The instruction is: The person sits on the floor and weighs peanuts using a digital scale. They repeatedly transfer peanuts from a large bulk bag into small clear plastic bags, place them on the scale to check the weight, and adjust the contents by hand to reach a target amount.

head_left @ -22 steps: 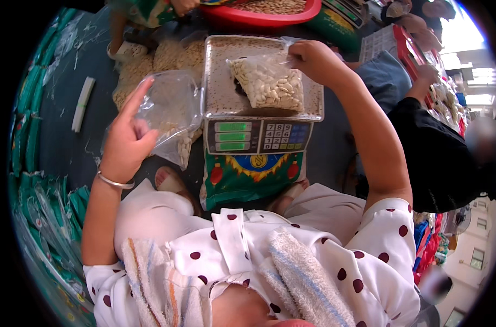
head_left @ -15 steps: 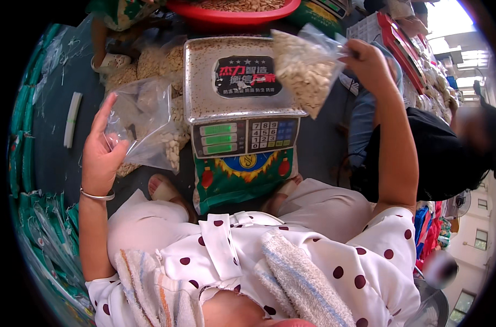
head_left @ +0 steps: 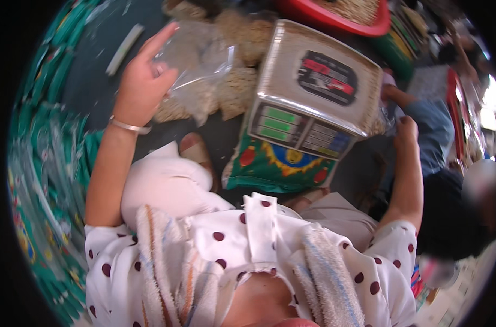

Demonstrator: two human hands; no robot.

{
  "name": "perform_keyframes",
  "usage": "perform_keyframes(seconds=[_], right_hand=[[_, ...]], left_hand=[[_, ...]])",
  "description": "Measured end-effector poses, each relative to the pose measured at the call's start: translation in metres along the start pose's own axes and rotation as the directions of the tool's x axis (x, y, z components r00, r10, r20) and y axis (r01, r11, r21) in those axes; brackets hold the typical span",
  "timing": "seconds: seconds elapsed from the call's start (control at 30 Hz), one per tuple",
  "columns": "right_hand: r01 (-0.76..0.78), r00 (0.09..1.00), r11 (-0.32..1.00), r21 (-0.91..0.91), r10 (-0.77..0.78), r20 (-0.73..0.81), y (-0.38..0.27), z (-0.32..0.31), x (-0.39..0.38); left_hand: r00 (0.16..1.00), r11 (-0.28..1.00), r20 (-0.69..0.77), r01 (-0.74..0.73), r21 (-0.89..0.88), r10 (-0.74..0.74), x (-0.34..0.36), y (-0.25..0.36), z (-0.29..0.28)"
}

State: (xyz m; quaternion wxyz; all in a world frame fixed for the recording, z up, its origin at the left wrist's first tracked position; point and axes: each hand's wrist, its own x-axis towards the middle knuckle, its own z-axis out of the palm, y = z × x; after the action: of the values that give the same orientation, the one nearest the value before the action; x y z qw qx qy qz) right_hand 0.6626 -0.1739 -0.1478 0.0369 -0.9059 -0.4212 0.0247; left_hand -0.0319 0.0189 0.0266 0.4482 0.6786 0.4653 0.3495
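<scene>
My left hand (head_left: 147, 84), with index finger extended and the others curled, grips a clear plastic bag (head_left: 196, 52) over several filled bags of seeds (head_left: 245, 38). A metal-topped scale (head_left: 275, 65) with a dark label and green displays rests tilted in my view on a green printed sack (head_left: 280, 169). My right hand (head_left: 405, 131) is low beside the scale's right edge, closed on a bag of pale seeds (head_left: 377, 124), mostly hidden and blurred.
A red tub (head_left: 362, 22) of seeds stands at the back. Green packaging (head_left: 46, 163) is heaped at left, near a white strip bundle (head_left: 125, 49). Other people (head_left: 441, 147) are close on the right, by a red-edged crate (head_left: 455, 109).
My right hand has lifted the seed bag off the scale and carried it right and down. The view has turned, and my left hand still has the clear bag.
</scene>
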Motion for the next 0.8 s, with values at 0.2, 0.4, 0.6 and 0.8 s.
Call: perform_keyframes(seconds=[0.2,0.4,0.6,0.8], right_hand=[[0.459,0.887,0.702,0.545,-0.325,-0.328,-0.252,-0.083,-0.017],[0.693,0.636,0.663,0.283,-0.747,0.195,-0.512,-0.042,-0.119],[0.543,0.738,0.834,-0.097,-0.419,0.530,-0.580,0.104,-0.120],[0.676,0.665,0.707,-0.206,-0.467,0.583,-0.583,0.114,-0.109]], left_hand=[[0.995,0.996,-0.084,0.061,0.067,-0.056,-0.003,-0.038,-0.058],[0.904,0.955,0.352,0.157,0.253,-0.242,-0.009,-0.095,-0.070],[0.575,0.938,0.741,0.215,0.272,-0.347,-0.023,-0.172,-0.031],[0.270,0.626,0.906,0.780,-0.007,-0.327,-0.013,-0.198,-0.003]])
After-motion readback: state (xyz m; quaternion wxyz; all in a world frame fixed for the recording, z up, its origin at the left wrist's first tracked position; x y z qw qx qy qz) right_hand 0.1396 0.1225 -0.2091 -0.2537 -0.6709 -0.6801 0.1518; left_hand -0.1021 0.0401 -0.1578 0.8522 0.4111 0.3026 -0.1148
